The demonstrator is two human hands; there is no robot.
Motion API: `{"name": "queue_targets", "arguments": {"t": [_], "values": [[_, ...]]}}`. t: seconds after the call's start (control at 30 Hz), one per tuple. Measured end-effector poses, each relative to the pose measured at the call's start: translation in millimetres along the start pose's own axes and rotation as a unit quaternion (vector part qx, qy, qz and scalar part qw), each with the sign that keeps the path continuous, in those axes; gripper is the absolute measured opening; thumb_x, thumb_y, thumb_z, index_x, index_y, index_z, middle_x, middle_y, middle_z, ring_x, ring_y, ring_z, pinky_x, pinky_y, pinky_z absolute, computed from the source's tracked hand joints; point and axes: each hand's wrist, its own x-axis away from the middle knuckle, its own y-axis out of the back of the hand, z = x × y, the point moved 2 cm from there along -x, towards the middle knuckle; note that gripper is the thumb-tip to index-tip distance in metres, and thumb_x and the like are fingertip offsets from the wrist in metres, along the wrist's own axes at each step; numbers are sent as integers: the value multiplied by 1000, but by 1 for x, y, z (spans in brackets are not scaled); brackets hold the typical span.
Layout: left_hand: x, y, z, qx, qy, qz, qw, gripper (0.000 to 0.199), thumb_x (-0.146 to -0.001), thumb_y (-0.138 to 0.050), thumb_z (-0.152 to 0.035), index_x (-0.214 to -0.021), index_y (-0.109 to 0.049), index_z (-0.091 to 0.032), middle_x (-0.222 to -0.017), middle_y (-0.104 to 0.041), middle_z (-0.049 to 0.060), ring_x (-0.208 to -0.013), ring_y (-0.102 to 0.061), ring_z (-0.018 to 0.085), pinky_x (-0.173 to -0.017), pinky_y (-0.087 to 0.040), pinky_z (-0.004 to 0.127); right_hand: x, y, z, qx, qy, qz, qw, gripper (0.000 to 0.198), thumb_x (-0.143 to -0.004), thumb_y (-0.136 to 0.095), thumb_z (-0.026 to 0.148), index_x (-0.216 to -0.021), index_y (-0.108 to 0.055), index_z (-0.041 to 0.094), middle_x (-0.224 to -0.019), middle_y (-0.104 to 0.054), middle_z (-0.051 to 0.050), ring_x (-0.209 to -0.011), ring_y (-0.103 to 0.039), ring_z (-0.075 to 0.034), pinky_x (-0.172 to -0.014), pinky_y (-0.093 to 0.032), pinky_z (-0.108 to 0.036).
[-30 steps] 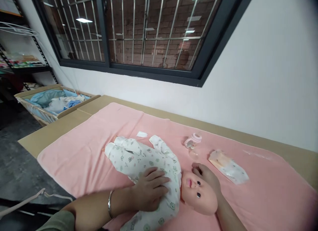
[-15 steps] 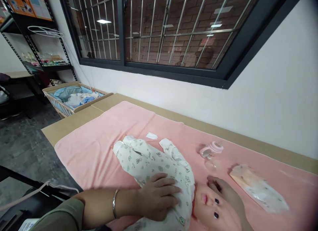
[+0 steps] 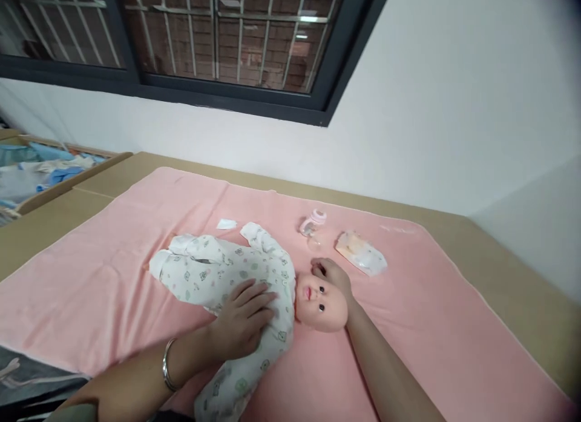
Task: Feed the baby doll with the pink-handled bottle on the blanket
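Note:
A baby doll (image 3: 318, 319) lies on its back on a pink blanket (image 3: 408, 337), its head to the right. It wears a white sleepsuit (image 3: 218, 270) with a small print. My left hand (image 3: 247, 316), a silver bangle on its wrist, rests flat on the doll's chest with the fingers spread. Beside the far side of the doll's head is my right hand (image 3: 333, 276), its fingers loosely curled in. I see nothing held in it, though its palm side is mostly hidden. My right forearm passes close by the top of the doll's head.
Beyond the doll lie a pink-topped baby bottle (image 3: 313, 222), a clear plastic packet (image 3: 362, 253) and a small white piece (image 3: 226, 224). A wooden cot (image 3: 68, 177) with blue and white cloths stands at left. A wall and a barred window (image 3: 227, 40) rise behind the table.
The camera view has swung right and shows more of the blanket's right side. Both hands keep their places, on the doll's chest and beside its head.

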Motion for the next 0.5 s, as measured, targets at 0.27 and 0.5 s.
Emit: {"name": "queue_targets", "arguments": {"t": [0.27,0.5], "values": [[-4,1,2,-5,-4,0,1000,38,-90,-53,-2,-118,-71,-21,-134,-84,10,-136,-73,28,-127,-53,51,-3,8,13,4,-36,23,999,35,-98,-54,22,-122,-79,17,-130,-78,-11,-113,-72,-24,-93,-47,-33],[-3,1,3,-3,-9,-2,1000,39,-90,-55,0,-118,-72,-20,-135,-84,10,-138,-70,27,-130,-50,50,-3,2,5,-28,-49,9,998,32,-97,-58,22,-121,-79,20,-130,-78,-8,-112,-73,-22,-92,-48,-31]]}}
